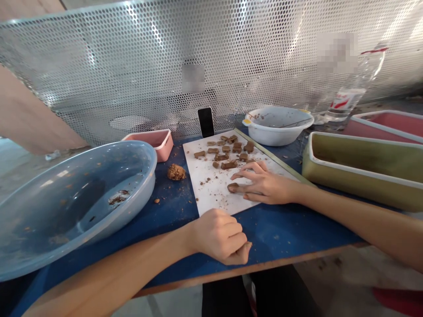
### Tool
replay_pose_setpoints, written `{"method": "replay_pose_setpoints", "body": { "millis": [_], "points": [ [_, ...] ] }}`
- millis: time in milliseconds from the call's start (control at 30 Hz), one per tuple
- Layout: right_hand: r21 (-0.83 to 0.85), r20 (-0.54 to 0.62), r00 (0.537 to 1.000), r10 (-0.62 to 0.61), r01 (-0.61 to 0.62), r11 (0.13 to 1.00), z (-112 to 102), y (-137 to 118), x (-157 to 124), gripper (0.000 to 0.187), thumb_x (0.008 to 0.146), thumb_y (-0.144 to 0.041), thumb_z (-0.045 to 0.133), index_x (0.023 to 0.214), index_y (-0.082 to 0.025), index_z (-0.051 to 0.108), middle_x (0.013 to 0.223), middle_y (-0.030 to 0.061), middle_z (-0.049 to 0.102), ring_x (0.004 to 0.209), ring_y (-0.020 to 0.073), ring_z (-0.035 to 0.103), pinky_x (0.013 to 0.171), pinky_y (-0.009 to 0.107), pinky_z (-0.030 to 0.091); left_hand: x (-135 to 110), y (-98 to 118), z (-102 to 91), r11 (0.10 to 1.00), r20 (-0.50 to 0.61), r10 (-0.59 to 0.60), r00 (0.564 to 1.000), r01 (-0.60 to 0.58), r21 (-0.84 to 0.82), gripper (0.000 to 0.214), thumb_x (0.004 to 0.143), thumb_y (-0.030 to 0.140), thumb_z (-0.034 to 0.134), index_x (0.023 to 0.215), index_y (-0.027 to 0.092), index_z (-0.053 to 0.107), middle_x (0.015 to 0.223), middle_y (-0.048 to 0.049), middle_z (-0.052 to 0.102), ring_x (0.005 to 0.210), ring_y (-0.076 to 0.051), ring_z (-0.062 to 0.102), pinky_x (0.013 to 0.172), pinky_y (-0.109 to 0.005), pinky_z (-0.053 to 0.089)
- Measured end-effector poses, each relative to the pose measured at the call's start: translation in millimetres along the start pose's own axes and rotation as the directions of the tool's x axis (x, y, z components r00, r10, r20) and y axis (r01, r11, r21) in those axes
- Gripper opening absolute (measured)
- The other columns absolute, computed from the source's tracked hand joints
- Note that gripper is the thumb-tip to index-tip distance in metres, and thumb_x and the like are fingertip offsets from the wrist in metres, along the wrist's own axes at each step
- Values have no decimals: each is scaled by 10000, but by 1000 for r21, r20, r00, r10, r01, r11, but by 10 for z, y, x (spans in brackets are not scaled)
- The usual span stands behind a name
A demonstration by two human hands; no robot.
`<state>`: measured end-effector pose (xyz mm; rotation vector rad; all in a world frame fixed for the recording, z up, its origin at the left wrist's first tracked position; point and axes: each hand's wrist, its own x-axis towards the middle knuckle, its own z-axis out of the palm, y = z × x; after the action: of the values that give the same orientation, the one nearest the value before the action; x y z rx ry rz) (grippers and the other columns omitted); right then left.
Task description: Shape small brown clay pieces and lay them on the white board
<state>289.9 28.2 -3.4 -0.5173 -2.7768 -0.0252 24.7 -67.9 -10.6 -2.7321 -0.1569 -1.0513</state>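
Observation:
My left hand (222, 237) is closed in a fist above the table's front edge; its inside is hidden. My right hand (267, 182) is palm down over the white sheet (211, 198), fingers stretched apart and pointing left. At one of its fingertips lies a small brown clay-like lump (232, 188), touching it. Just beyond those fingers sits a brown bar-shaped piece (228, 165). Farther up the sheet are several small brown moulded pieces (225, 149), some bone-shaped, with crumbs scattered around. A rough brown ball (176, 172) rests left of the sheet.
A large blue basin (145, 176) stands on the left, with a pink tub (168, 145) behind it. At the back are a phone (206, 122) and a white bowl (276, 136). An olive trough (357, 185), a pink trough (396, 118) and a plastic bottle (355, 90) are right.

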Motion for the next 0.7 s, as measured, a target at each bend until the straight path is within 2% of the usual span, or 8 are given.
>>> {"method": "replay_pose_setpoints", "body": {
  "millis": [100,233,333,433,500,600,700],
  "points": [
    [16,-28,999,-23,23,1000,-5,16,-12,349,1143,-401,576,1391,-337,812,1514,124,662,1431,394,485,1160,642,386,-3,2,-2,1000,30,-3,1000,2,14,403,895,185,656,563,236,434,542,48,410,461,-117,392,421,-298,311],
    [45,-48,996,-75,77,996,-34,67,-45,367,1121,-398,610,1433,-326,788,1494,136,672,1407,379,502,1155,610,404,-24,4,4,1000,33,-8,999,7,9,400,891,190,659,565,237,434,546,46,414,461,-118,395,420,-301,315],
    [36,-65,996,-53,55,998,-68,64,-57,355,1120,-392,598,1411,-365,799,1510,117,663,1365,377,523,1132,612,405,-22,1,7,1000,11,-27,1000,28,-15,397,897,177,639,558,235,440,544,41,413,463,-119,390,417,-301,314],
    [42,-34,999,-11,12,999,-72,25,-48,418,1119,-420,593,1515,-401,725,1568,114,606,1376,384,512,1156,639,394,-8,-1,7,998,-27,-45,999,44,-41,392,897,152,605,549,231,444,538,36,409,465,-121,376,415,-308,310],
    [29,-22,999,37,-36,999,-54,7,-40,417,1124,-435,588,1517,-397,723,1594,120,574,1405,395,489,1175,661,381,0,-1,6,998,-35,-47,998,45,-43,392,898,147,593,546,232,443,536,35,405,466,-124,368,413,-314,304],
    [18,-26,998,65,-64,998,-21,2,-34,360,1132,-436,578,1418,-382,791,1595,116,562,1427,394,464,1178,662,381,4,0,5,998,-18,-53,998,53,-31,394,900,154,594,546,236,441,535,36,399,467,-129,366,413,-319,295],
    [36,7,999,40,-41,999,1,-3,-27,414,1135,-446,570,1513,-375,725,1581,130,562,1431,385,457,1187,661,387,6,-2,2,998,-10,-56,998,56,-25,394,898,153,597,548,236,436,529,36,402,466,-131,367,416,-325,290]
  ]
}}
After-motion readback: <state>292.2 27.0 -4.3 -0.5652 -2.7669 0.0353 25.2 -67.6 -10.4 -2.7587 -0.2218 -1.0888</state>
